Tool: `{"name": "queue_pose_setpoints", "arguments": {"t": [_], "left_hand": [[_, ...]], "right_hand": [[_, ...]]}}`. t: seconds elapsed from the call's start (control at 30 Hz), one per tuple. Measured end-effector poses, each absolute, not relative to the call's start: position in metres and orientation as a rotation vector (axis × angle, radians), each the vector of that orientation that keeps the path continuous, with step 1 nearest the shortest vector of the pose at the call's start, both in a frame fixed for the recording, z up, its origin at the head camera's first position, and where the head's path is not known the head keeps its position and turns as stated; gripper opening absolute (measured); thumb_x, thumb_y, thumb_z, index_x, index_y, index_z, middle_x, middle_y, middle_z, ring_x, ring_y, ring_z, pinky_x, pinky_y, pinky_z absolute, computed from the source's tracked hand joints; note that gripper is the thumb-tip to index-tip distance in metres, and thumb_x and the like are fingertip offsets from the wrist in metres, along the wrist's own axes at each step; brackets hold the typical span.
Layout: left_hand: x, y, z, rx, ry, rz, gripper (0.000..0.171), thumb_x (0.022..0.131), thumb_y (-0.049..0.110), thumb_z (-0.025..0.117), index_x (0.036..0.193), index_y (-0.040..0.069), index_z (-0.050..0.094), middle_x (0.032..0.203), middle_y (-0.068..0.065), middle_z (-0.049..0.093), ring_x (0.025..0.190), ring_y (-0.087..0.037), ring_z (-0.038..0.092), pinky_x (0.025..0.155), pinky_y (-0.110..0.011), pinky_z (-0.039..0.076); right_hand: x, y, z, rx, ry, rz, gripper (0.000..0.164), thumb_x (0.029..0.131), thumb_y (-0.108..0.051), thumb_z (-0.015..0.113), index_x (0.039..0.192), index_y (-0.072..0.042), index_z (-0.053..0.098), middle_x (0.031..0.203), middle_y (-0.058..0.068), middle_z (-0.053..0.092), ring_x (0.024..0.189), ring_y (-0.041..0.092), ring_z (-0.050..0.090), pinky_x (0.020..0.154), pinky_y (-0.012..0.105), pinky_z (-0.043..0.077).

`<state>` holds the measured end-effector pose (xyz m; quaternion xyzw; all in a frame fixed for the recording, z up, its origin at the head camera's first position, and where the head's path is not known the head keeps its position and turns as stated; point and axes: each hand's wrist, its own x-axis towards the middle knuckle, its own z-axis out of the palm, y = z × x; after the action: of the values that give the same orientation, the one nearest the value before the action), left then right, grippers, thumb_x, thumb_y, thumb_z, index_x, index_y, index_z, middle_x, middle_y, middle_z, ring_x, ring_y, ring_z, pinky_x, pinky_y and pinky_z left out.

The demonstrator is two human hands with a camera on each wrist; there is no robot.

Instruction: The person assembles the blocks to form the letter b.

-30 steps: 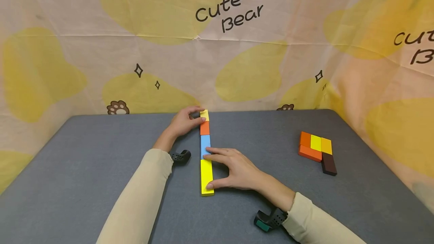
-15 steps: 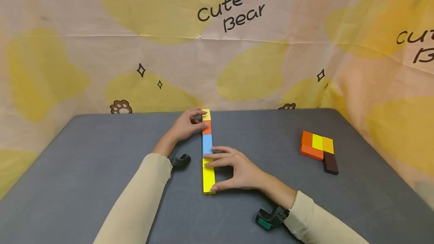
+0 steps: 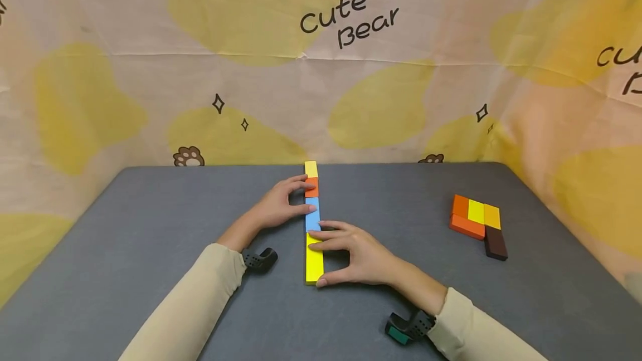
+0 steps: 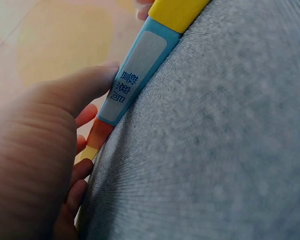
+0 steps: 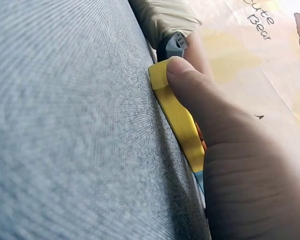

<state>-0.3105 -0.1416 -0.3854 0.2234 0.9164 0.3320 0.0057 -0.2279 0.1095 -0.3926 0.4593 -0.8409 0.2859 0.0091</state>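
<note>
A straight row of coloured blocks runs away from the camera in the head view: a long yellow block (image 3: 314, 263) nearest, then a blue block (image 3: 312, 220), an orange block (image 3: 312, 181) and a pale yellow block (image 3: 311, 168) at the far end. My left hand (image 3: 278, 205) touches the row from the left, its thumb at the blue block and its fingers at the orange one. From the right, my right hand (image 3: 368, 255) spans the long yellow block, thumb at its near end, fingertips over its far end. White lettered panelling shows on the blue block's side in the left wrist view.
Right of the row lies a flat cluster of orange and yellow blocks (image 3: 467, 226) with a dark brown block (image 3: 495, 244) against its corner. Behind the grey table (image 3: 150, 227) hangs a patterned cloth (image 3: 281, 99).
My left hand has slid nearer along the row, from the pale yellow and orange blocks to the orange and blue ones. My right hand stays by the long yellow block. The view has shifted slightly.
</note>
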Motion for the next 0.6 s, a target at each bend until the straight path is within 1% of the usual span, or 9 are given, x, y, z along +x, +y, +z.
{"name": "queue_pose_setpoints", "arguments": {"t": [0.13,0.33,0.6], "left_hand": [[-0.3111,-0.14,-0.3862,0.685,2.864,1.061,0.059,0.091,0.041,0.074,0.142,0.015,0.059,0.165,-0.006,0.036,0.154,-0.035,0.029,0.123,-0.06,0.026],[-0.3109,-0.1412,-0.3872,0.705,2.867,1.055,0.059,0.092,0.04,0.074,0.143,0.015,0.059,0.165,-0.007,0.036,0.153,-0.035,0.03,0.122,-0.061,0.027],[-0.3088,-0.1407,-0.3862,0.696,2.883,1.045,0.06,0.093,0.042,0.071,0.144,0.015,0.057,0.166,-0.006,0.032,0.154,-0.036,0.029,0.122,-0.061,0.026]], "right_hand": [[-0.228,0.1105,-0.3936,1.431,-2.638,0.892,0.06,0.083,-0.056,0.078,0.135,-0.03,0.066,0.15,-0.017,0.053,0.15,0.014,0.039,0.116,0.05,0.041],[-0.2283,0.1091,-0.3931,1.447,-2.624,0.908,0.058,0.083,-0.053,0.079,0.134,-0.028,0.067,0.15,-0.014,0.055,0.149,0.015,0.039,0.117,0.05,0.04],[-0.2303,0.1102,-0.3932,1.437,-2.625,0.974,0.058,0.084,-0.047,0.081,0.136,-0.027,0.066,0.152,-0.013,0.053,0.149,0.014,0.039,0.119,0.05,0.037]]}}
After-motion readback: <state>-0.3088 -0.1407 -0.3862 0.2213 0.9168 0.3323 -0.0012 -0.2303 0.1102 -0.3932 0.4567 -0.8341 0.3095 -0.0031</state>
